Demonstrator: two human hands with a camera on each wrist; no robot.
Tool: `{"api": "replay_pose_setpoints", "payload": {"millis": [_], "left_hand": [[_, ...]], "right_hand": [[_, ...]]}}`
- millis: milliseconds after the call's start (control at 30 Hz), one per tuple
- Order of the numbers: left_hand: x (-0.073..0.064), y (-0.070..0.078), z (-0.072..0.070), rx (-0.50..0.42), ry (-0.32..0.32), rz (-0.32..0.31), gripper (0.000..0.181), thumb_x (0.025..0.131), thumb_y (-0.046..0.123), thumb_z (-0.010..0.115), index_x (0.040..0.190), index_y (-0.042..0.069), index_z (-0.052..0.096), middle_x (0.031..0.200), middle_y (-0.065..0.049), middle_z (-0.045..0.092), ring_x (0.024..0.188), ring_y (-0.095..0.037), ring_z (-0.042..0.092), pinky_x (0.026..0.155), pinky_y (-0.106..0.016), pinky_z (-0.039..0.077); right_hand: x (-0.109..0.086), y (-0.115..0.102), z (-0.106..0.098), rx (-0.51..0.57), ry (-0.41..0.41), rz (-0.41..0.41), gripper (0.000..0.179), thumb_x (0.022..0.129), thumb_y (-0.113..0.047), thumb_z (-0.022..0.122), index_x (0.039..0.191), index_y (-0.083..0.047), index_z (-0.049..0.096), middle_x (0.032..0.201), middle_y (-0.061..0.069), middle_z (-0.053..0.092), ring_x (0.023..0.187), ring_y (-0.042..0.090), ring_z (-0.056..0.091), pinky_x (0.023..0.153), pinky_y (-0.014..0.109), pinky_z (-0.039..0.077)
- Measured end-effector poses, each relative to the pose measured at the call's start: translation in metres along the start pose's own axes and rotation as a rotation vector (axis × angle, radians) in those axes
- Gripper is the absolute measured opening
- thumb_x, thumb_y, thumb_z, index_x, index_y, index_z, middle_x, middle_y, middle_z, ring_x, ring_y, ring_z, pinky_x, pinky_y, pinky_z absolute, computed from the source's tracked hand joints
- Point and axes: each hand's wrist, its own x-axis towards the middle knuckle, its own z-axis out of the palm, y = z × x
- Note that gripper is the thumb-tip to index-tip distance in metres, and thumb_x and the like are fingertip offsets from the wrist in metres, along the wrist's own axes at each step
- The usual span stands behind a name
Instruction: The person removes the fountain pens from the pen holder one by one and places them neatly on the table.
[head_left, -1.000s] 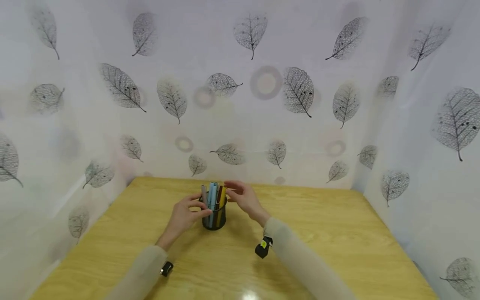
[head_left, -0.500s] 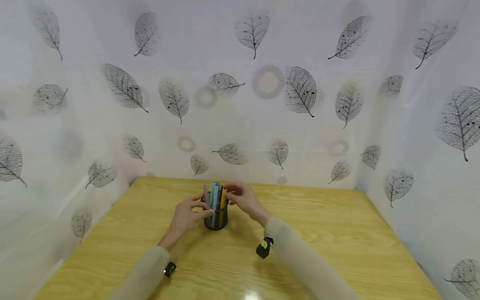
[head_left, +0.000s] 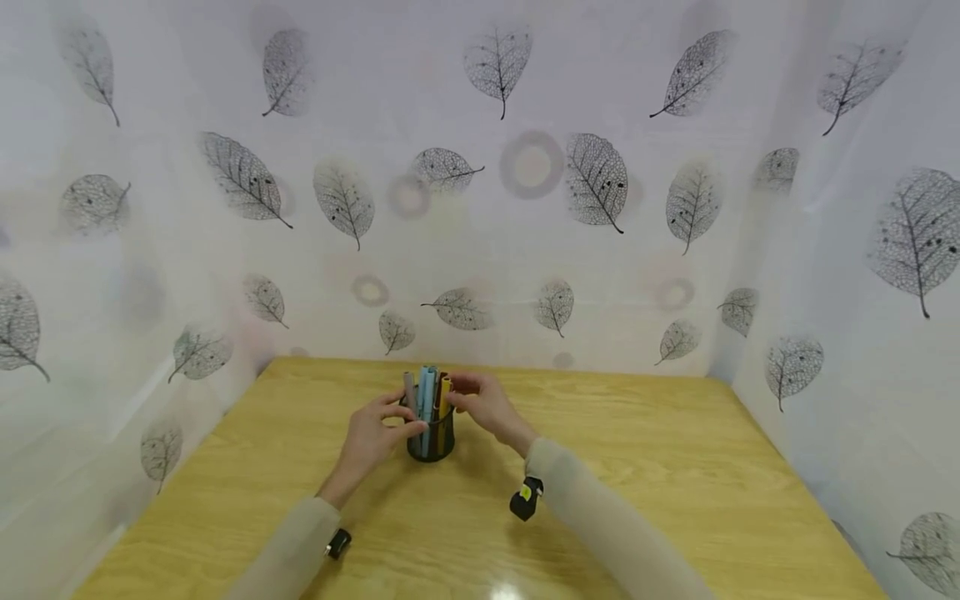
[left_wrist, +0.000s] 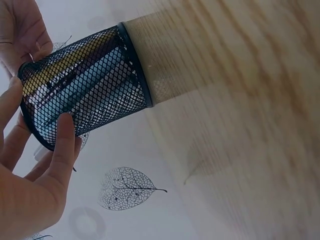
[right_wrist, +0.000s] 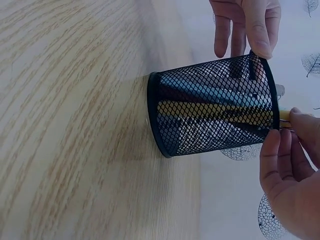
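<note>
A black mesh pen holder stands upright on the table, filled with light blue, grey, dark red and yellow pens. My left hand holds it by the rim from the left, thumb in front and fingers spread round its side. From the right, my right hand reaches to the rim. Its thumb and fingertips pinch the top of the yellow pen, with one fingertip right at the rim in the right wrist view. The lower parts of the pens show through the mesh.
The wood-grain table spreads to both sides and in front of the holder. A pale curtain with leaf prints hangs round its back and sides. Dark wrist devices sit below both sleeves.
My right hand has closed in on the yellow pen, its thumb now against the pen's top. My left hand keeps its hold on the pen holder, which stays in place.
</note>
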Motion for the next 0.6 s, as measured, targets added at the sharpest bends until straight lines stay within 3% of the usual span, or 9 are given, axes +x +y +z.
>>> {"api": "replay_pose_setpoints", "payload": {"millis": [200,367,600], "left_hand": [[0.002,0.0,0.001,-0.011,0.006,0.023,0.018,0.076,0.026,0.086,0.078,0.01,0.076,0.141,-0.016,0.055,0.128,-0.039,0.053,0.08,-0.035,0.062],[0.001,-0.001,0.001,-0.032,0.002,0.025,0.018,0.076,0.024,0.085,0.079,0.009,0.076,0.141,-0.017,0.055,0.128,-0.039,0.053,0.08,-0.036,0.062],[-0.002,-0.002,0.001,-0.029,0.001,0.017,0.02,0.076,0.025,0.086,0.081,0.008,0.076,0.141,-0.017,0.055,0.129,-0.039,0.052,0.081,-0.037,0.062]], "right_hand": [[0.001,-0.003,0.0,0.025,0.06,0.007,0.032,0.095,-0.009,0.064,0.127,-0.001,0.063,0.121,0.017,0.066,0.114,0.029,0.062,0.089,0.033,0.059],[0.002,-0.008,-0.001,0.032,0.098,-0.02,0.032,0.096,-0.01,0.063,0.126,-0.001,0.062,0.121,0.017,0.066,0.113,0.027,0.061,0.094,0.035,0.056],[0.002,-0.013,-0.005,0.208,0.1,-0.076,0.035,0.096,-0.001,0.059,0.13,0.007,0.056,0.123,0.027,0.06,0.11,0.037,0.061,0.093,0.044,0.058]]}}
